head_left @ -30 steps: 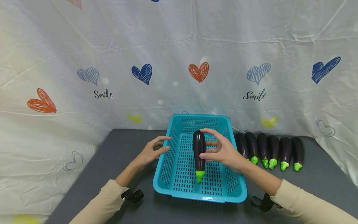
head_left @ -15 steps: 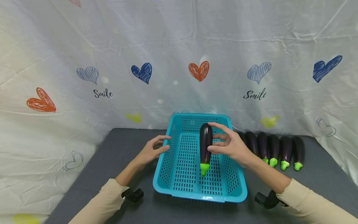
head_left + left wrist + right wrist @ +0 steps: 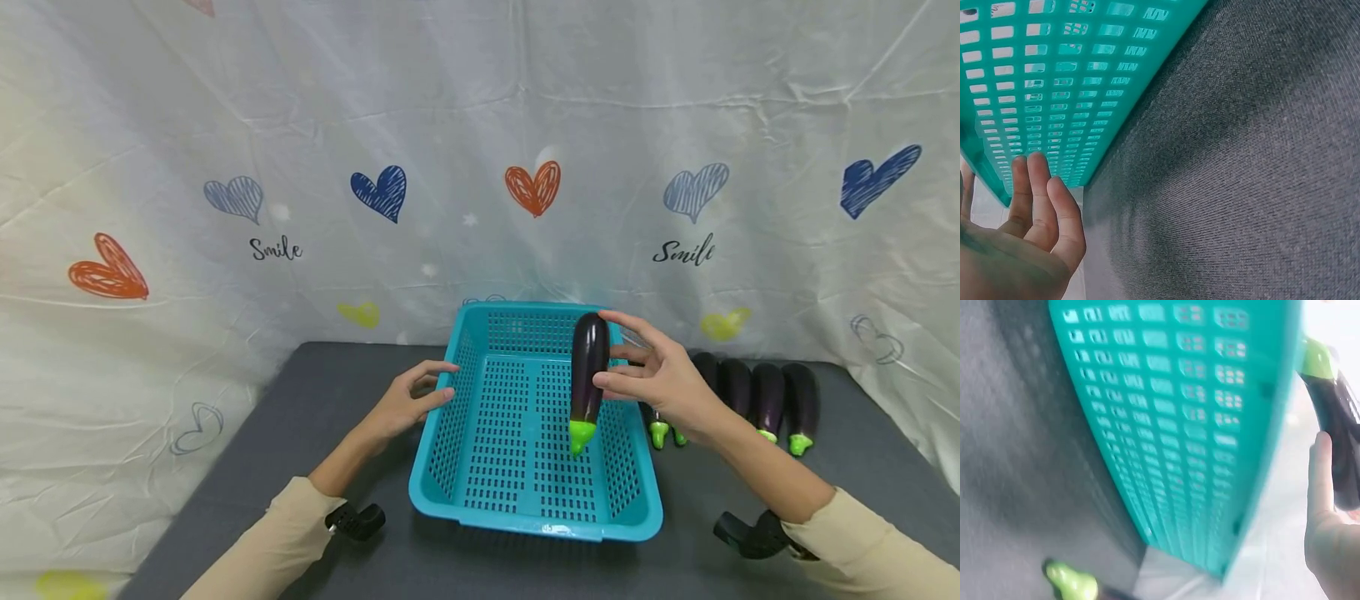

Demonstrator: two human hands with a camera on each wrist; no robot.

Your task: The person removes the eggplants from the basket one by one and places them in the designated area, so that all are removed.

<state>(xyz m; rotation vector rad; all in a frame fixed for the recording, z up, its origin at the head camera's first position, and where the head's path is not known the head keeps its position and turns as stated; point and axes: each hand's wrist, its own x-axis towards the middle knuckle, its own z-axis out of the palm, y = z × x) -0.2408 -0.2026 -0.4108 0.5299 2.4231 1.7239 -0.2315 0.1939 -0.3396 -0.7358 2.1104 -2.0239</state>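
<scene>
In the head view my right hand (image 3: 666,383) pinches a dark purple eggplant (image 3: 588,367) between thumb and fingers. Its green stem end (image 3: 581,435) points down toward me, above the right side of a turquoise slotted basket (image 3: 517,522). The right wrist view has this eggplant (image 3: 1334,412) above the rim, outside the wall's near face. My left hand (image 3: 405,402) holds the basket's left rim, thumb and index fingertip over it. The left wrist view shows three fingers (image 3: 1038,200) against the outer wall. Inside, the basket's slotted floor shows bare.
Several more eggplants (image 3: 768,398) lie in a row on the dark grey table (image 3: 345,467), right of the basket; my right hand and arm hide part of them. A white curtain (image 3: 450,125) printed with hearts hangs behind the table.
My right hand has carried the eggplant rightward and a little away from me, from over the basket's middle to near its right wall. The left hand and basket have stayed put.
</scene>
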